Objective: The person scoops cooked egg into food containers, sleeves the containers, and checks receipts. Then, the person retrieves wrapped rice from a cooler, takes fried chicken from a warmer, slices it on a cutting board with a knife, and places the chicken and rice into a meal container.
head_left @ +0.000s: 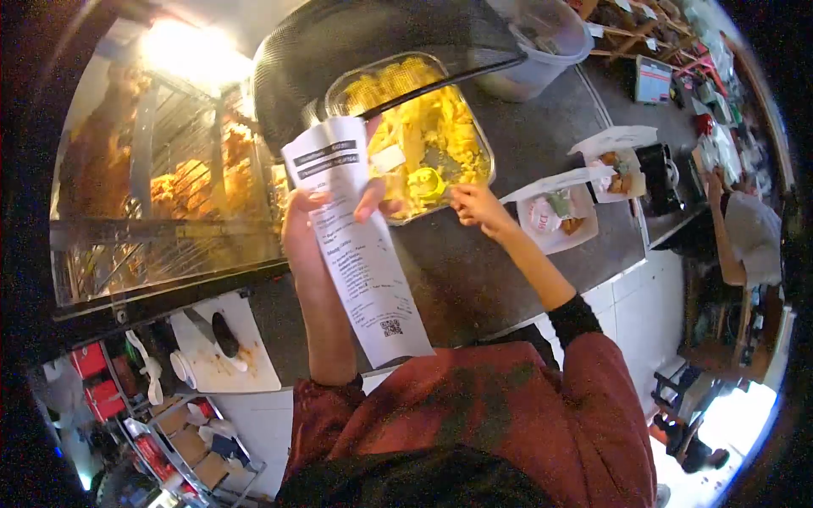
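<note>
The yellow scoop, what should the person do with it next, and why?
Probably lift the yellow scoop gently: it sits among the yellow food, the right hand seems to grip its handle, and an open box stands nearby.

Left of the left hand [303,224], which holds a paper slip [360,262], stands a glass cabinet [233,241]; a cutting board [261,360] lies behind, leftward. Ahead of both hands, a tray [492,157] contains the scoop [426,182] held by the right hand [479,209]. Rightward sit two cartons [555,246], a bucket [542,74] farther ahead.

dark counter [525,135] with tray [484,148], tub [542,72], boxes [550,243]
</note>
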A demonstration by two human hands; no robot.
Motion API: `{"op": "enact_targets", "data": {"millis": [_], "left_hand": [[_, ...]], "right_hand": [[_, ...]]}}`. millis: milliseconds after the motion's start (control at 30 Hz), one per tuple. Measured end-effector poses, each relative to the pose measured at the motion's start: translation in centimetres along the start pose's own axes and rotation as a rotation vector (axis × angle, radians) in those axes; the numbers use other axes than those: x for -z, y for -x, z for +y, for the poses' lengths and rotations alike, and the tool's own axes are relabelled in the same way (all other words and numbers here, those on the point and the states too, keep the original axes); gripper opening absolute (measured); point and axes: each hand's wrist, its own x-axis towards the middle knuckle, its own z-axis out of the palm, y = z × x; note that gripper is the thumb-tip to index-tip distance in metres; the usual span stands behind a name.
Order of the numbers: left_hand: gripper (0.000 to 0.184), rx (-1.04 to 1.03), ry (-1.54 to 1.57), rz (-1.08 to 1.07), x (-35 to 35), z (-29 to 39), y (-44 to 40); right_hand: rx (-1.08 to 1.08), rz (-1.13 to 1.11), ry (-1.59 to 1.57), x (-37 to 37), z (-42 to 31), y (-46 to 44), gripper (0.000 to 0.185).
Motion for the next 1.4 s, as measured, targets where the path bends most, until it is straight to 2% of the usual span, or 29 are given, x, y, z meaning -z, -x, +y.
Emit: {"op": "enact_targets", "data": {"millis": [33, 67, 133, 167, 233, 300, 367, 400, 467, 500, 633, 700, 733, 800, 900, 967, 1033, 1167, 1200, 1267, 1300, 1333, 1400], "left_hand": [[0.069, -0.019, 0.017, 0.027, 0.8, 0.0, 0.2], [0.068, -0.031, 0.041, 0.053, 1.2, -0.4, 0.2], [0.07, -0.021, 0.177, -0.15, 0.0, -0.8, -0.6], [0.074, -0.075, 0.085, -0.035, 0.3, -1.0, -0.1], [0.072, -0.085, 0.045, -0.037, -0.7, -1.8, -0.6], [0.069, -0.148, -0.078, -0.023, -1.5, -1.3, -0.4], [0.074, -0.09, -0.007, -0.098, -1.1, -1.3, -0.7], [0.079, -0.029, 0.062, -0.175, -0.9, -1.4, -0.7], [0.078, -0.018, 0.078, -0.165, -1.1, -1.9, -0.8], [0.078, -0.011, 0.094, -0.157, -1.2, -2.2, -0.8], [0.076, -0.023, 0.099, -0.153, -0.9, -1.6, -0.6], [0.075, -0.012, 0.133, -0.158, -1.0, -1.8, -0.7], [0.075, -0.01, 0.135, -0.154, -1.0, -2.0, -0.7], [0.065, -0.063, 0.061, -0.111, -1.3, -2.5, -0.7], [0.067, -0.056, 0.046, -0.087, -1.4, -1.8, -0.4], [0.07, -0.064, 0.017, -0.065, -1.5, -1.4, -0.4], [0.073, -0.06, -0.014, -0.063, -1.6, -1.3, -0.5], [0.071, -0.056, -0.048, -0.023, -1.4, -0.9, -0.5], [0.071, -0.06, -0.051, -0.018, -1.3, -0.8, -0.5], [0.071, -0.071, -0.051, -0.015, -1.4, -0.8, -0.6], [0.071, -0.078, -0.023, -0.028, -1.3, -0.8, -0.5], [0.071, -0.081, -0.022, -0.024, -1.4, -0.7, -0.5], [0.072, -0.048, 0.021, 0.076, -1.9, -0.6, -0.2]], "right_hand": [[0.074, -0.01, -0.005, -0.4, -0.2, 1.7, 0.018], [0.052, 0.018, -0.111, -0.9, -0.4, 3.6, 0.018], [0.082, -0.052, -0.248, -0.3, -0.2, 7.5, 0.018], [0.086, -0.022, -0.247, 0.4, -0.4, 9.9, 0.018], [0.063, 0.069, -0.331, 2.1, -0.2, 14.4, 0.016], [0.139, 0.222, -0.376, 4.6, 1.7, 17.5, 0.014], [0.242, 0.461, -0.19, 7.4, 3.8, 19.2, 0.017], [0.239, 0.459, -0.193, 9.0, 5.4, 19.0, 0.017], [0.686, 0.938, 0.959, 11.7, 8.7, 18.2, 0.024], [0.779, 1.013, 1.183, 12.3, 9.2, 17.8, 0.033], [0.763, 1.128, 1.183, 12.3, 9.6, 17.1, 0.032], [0.748, 1.178, 0.767, 12.1, 8.3, 18.2, 0.028], [0.743, 1.177, 0.77, 11.5, 7.2, 18.8, 0.028], [0.6, 0.965, 0.106, 9.7, 4.6, 19.3, 0.024], [0.602, 0.758, 0.343, 3.8, 0.7, 16.7, 0.019], [0.821, 0.587, 0.811, 0.7, -1.3, 12.0, 0.017], [0.896, 0.439, 0.898, -1.6, -2.4, 6.2, 0.016], [0.836, 0.644, 1.512, -2.8, -3.8, -6.1, 0.018], [0.84, 0.637, 1.51, -2.3, -3.2, -7.9, 0.018], [0.525, 0.341, 2.041, -1.1, -0.9, -11.5, 0.011], [0.659, 0.377, 2.106, 0.3, 2.6, -15.1, 0.009], [0.661, 0.372, 2.107, 0.2, 1.8, -14.3, 0.009], [0.814, 0.054, 1.975, 0.7, 0.5, -11.9, 0.009]]}}
